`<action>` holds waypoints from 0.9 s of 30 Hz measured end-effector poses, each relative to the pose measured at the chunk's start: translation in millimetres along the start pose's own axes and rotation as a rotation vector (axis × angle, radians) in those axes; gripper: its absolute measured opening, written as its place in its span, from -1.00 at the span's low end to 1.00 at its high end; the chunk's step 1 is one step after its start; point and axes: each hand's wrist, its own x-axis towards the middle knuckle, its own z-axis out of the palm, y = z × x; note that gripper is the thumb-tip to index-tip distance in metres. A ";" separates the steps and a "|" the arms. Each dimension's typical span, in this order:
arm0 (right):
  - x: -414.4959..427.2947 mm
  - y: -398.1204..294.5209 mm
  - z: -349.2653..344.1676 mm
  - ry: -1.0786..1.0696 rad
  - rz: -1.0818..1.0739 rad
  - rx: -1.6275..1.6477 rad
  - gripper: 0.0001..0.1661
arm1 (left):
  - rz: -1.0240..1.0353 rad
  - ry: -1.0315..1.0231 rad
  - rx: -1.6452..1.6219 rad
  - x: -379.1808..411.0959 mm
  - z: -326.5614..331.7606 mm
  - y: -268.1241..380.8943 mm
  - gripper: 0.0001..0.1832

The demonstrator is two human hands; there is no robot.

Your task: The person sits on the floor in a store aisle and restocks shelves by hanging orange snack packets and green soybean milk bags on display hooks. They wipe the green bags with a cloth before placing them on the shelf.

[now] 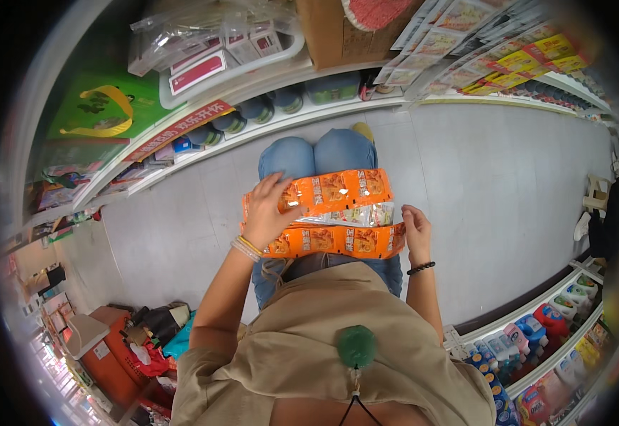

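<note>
Across my lap lie strips of joined orange snack packets bearing writing. My left hand (268, 207) holds the left end of the upper strip (336, 190), fingers over its far edge and thumb at its near edge. My right hand (417, 234) pinches the right end of the lower strip (323, 239), which lies nearer my waist. Between the two orange strips shows a silvery strip of printed packets (360, 215), partly covered. My bent knees (317, 154) in blue jeans are just beyond the upper strip.
Low white shelving (267, 80) stands in front, with jars (256, 111) on its lower level. Hanging packet strips (448, 32) are at the upper right. Bottles (530, 330) line a shelf at the lower right. A person (610, 218) is beside a stool (597, 191) at far right.
</note>
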 end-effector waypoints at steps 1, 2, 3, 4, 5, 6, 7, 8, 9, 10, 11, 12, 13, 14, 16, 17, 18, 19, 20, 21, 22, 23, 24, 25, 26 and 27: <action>0.8 1.6 4.1 0.006 -0.027 -0.046 -0.65 | 0.010 -0.033 0.067 -6.8 3.5 1.5 -0.32; 3.4 3.1 8.7 0.011 -0.054 -0.093 -0.62 | 0.021 -0.067 0.133 -10.6 6.5 2.5 -0.29; 8.3 3.1 11.4 0.016 -0.086 -0.139 -0.60 | 0.018 -0.072 0.157 -10.0 8.2 4.4 -0.27; 13.6 3.3 11.5 -0.033 -0.074 -0.147 -0.54 | 0.015 -0.076 0.180 -8.7 9.2 6.6 -0.24; 18.5 2.7 10.5 -0.097 -0.038 -0.198 -0.53 | 0.012 -0.080 0.204 -7.5 9.3 7.3 -0.22; 24.4 2.6 7.4 -0.162 -0.005 -0.252 -0.53 | 0.030 -0.097 0.191 -5.4 9.8 5.5 -0.20; 28.3 3.9 4.2 -0.226 0.028 -0.307 -0.53 | 0.049 -0.115 0.179 -2.0 9.5 2.5 -0.18; 31.6 12.0 2.0 -0.236 0.074 -0.301 -0.50 | 0.068 -0.131 0.167 0.9 9.1 0.1 -0.16; 30.9 10.9 1.1 -0.246 0.122 -0.242 -0.52 | 0.058 -0.124 0.121 0.9 9.3 -2.4 -0.15; 29.8 9.6 -0.1 -0.254 0.170 -0.183 -0.55 | 0.050 -0.117 0.076 1.0 9.2 -4.2 -0.15; 29.6 7.5 -1.6 -0.261 0.217 -0.123 -0.57 | 0.043 -0.110 0.031 2.1 9.3 -5.3 -0.14; 28.8 5.8 -3.6 -0.300 0.217 -0.084 -0.61 | 0.031 -0.111 0.019 1.8 9.1 -6.4 -0.14; 28.7 3.3 -7.0 -0.337 0.217 -0.045 -0.65 | 0.019 -0.112 0.007 2.3 8.7 -7.1 -0.13; 28.7 1.8 -9.3 -0.374 0.217 -0.005 -0.69 | 0.009 -0.114 -0.005 2.8 8.7 -7.8 -0.12; 29.8 1.4 -11.1 -0.392 0.221 0.024 -0.76 | 0.017 -0.132 0.040 4.6 9.3 -9.0 -0.13; 29.8 1.5 -12.5 -0.401 0.223 0.039 -0.79 | 0.021 -0.141 0.062 5.0 9.9 -8.8 -0.13; 30.4 2.6 -13.2 -0.383 0.202 0.033 -0.79 | 0.022 -0.137 0.055 5.3 9.6 -8.9 -0.14; 31.2 3.5 -14.3 -0.365 0.181 0.027 -0.78 | 0.022 -0.134 0.047 5.3 9.4 -8.7 -0.15; 32.0 4.4 -15.4 -0.347 0.161 0.021 -0.78 | 0.022 -0.130 0.040 5.3 9.3 -8.5 -0.16; 29.8 -4.1 -12.7 -0.369 0.191 -0.016 -0.77 | 0.019 -0.123 0.054 4.6 9.6 -8.3 -0.17; 25.2 -20.4 -8.1 -0.390 0.221 -0.052 -0.77 | 0.016 -0.118 0.068 4.4 10.4 -7.1 -0.18; 22.9 -28.9 -4.9 -0.412 0.251 -0.088 -0.76 | 0.013 -0.113 0.083 3.5 11.1 -6.1 -0.19; 24.7 -27.6 -4.4 -0.411 0.229 -0.129 -0.75 | 0.012 -0.108 0.081 3.5 11.5 -5.0 -0.19; 27.1 -24.6 -4.6 -0.411 0.206 -0.169 -0.75 | 0.010 -0.102 0.079 3.0 12.2 -4.2 -0.20; 28.4 -23.2 -4.6 -0.410 0.182 -0.209 -0.75 | 0.008 -0.097 0.077 2.5 11.9 -4.1 -0.21; 28.6 -27.4 -3.7 -0.373 0.131 -0.200 -0.76 | 0.004 -0.096 0.012 3.1 10.9 -5.9 -0.22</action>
